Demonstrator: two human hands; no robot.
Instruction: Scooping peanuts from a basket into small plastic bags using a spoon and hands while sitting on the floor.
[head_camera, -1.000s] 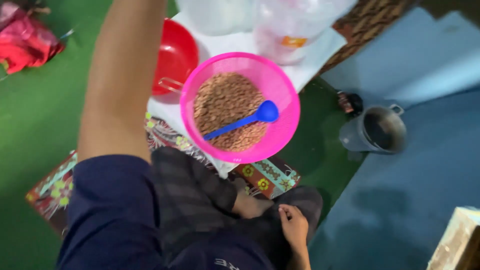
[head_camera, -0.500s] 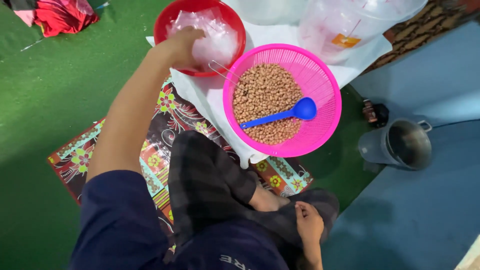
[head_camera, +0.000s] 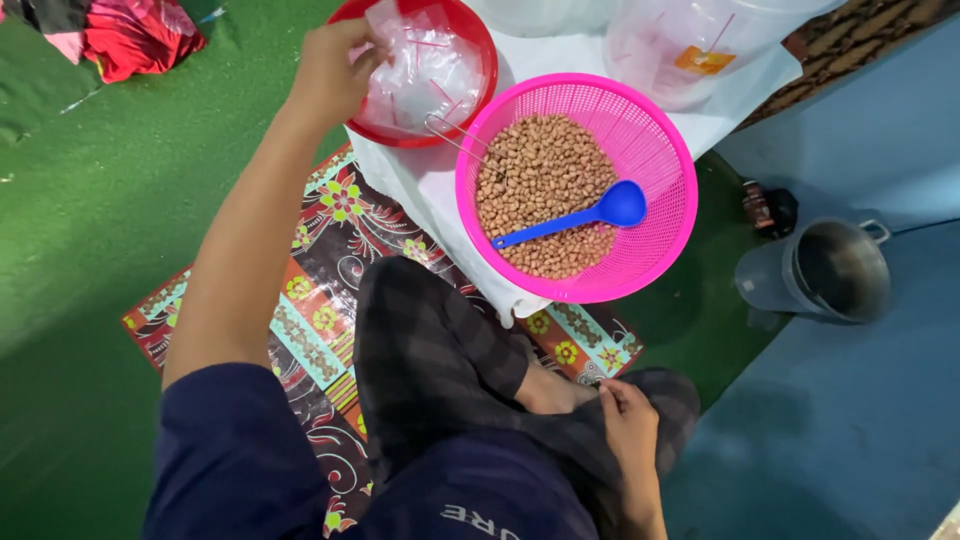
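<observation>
My left hand (head_camera: 335, 70) reaches up to the red bowl (head_camera: 478, 45) and pinches the edge of a clear plastic bag (head_camera: 425, 75) lying in it. Beside it sits a pink basket (head_camera: 672, 160) full of brown peanuts (head_camera: 540, 175), with a blue scoop (head_camera: 610, 210) resting on them. My right hand (head_camera: 628, 425) rests on my crossed leg near my foot, fingers loosely curled and holding nothing.
Bowl and basket stand on a white cloth (head_camera: 425, 190) over a low surface. A patterned mat (head_camera: 320, 280) lies under me on green flooring. A metal pot (head_camera: 835, 270) stands at the right, red cloth (head_camera: 130, 40) top left, clear plastic containers (head_camera: 690, 45) behind the basket.
My left arm swung from straight ahead over to the red bowl and took hold of the plastic bag. The view shifted so the bowl and basket show fully.
</observation>
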